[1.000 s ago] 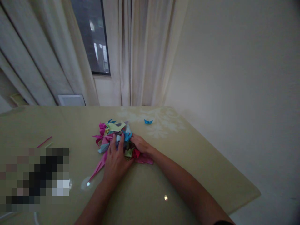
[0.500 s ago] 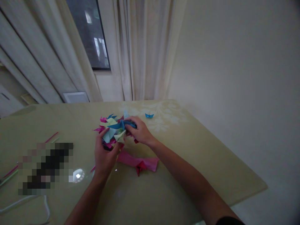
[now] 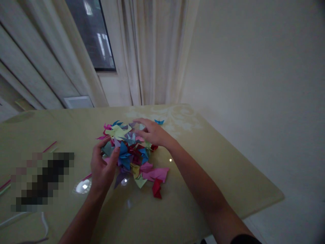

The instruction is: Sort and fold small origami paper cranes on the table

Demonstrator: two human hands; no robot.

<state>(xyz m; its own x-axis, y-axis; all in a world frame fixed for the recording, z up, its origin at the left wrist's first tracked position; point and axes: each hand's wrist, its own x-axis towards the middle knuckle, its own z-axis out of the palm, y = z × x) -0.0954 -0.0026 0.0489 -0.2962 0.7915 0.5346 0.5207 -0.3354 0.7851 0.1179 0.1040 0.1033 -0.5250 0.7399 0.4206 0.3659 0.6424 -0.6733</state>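
Observation:
A heap of folded coloured paper pieces [image 3: 130, 154], pink, blue, green, yellow and red, lies in the middle of the glossy yellowish table [image 3: 203, 176]. My left hand [image 3: 101, 166] cups the heap's left side, thumb and fingers curled against the papers. My right hand [image 3: 149, 131] lies over the far right of the heap, fingers spread and bent onto the pieces. A pink sheet [image 3: 156, 174] and a red folded piece [image 3: 156, 188] stick out at the near edge. A small blue paper boat [image 3: 159, 121] sits just beyond my right hand.
Thin pink and green sticks [image 3: 49, 146] lie at the left of the table, next to a blurred-out patch. A white cord [image 3: 44, 220] runs along the near left. Curtains and a dark window stand behind the table; the table's right edge falls off near the wall.
The heap was lifted between both hands half a second ago; now it lies spread wider on the table, with my hands apart on its two sides. The camera has tilted slightly.

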